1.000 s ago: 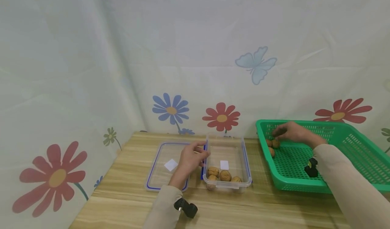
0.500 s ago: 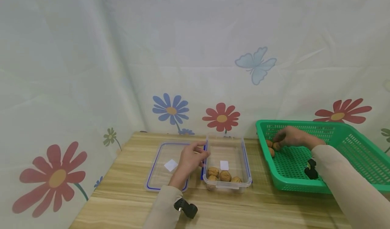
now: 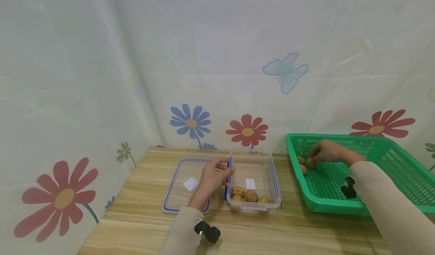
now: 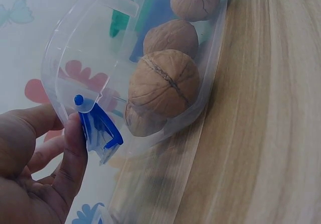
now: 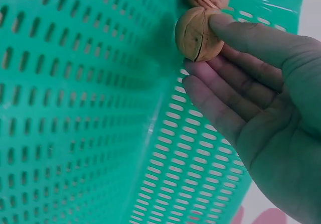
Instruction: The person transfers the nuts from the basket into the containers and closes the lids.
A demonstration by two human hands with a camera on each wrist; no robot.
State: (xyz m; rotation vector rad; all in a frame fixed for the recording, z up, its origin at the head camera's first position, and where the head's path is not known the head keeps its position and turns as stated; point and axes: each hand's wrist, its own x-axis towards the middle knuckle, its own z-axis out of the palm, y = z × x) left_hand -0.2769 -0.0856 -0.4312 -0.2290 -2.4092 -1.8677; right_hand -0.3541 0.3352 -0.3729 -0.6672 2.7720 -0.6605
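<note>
My right hand (image 3: 327, 151) pinches a walnut (image 5: 198, 34) between thumb and fingers inside the green basket (image 3: 334, 201). Other walnuts (image 3: 302, 169) lie by the basket's left wall, close to that hand. On the left, my left hand (image 3: 213, 175) grips the rim of a clear plastic box (image 3: 276, 187) beside a blue latch (image 4: 100, 126), thumb on one side and fingers on the other. Several walnuts (image 4: 165, 83) rest in the near end of the box, and a small white label (image 3: 250, 183) shows on its floor.
A clear lid with a blue seal (image 3: 175, 179) lies flat left of the box, partly under my left forearm. Everything stands on a wood-grain table (image 3: 136, 225). Behind hangs a pale curtain (image 3: 217, 59) printed with flowers and a butterfly.
My right hand has come down onto a walnut in the basket, then drawn it slightly right, away from the others. The left hand and the box have stayed still.
</note>
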